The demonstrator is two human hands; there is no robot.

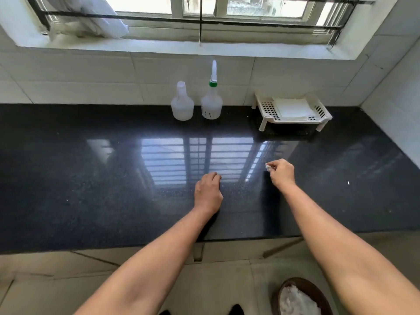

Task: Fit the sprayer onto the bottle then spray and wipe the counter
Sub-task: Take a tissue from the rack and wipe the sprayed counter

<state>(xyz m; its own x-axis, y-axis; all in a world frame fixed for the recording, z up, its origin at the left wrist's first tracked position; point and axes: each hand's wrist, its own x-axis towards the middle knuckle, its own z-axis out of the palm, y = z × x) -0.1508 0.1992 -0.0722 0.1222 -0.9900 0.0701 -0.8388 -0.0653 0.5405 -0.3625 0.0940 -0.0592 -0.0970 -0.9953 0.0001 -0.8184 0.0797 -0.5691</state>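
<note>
One white wad [268, 167] in right hand [283, 172]

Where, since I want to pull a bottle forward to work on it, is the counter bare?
Bare: the counter left of the open bottle, and the strip between both bottles and the left hand and right hand, which pinches a white scrap. Crowded: the back, where sprayer bottle and rack stand.

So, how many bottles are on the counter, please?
2. An open-necked bottle stands by the back wall; the sprayer bottle stands just right of it. None seems hidden.
</note>
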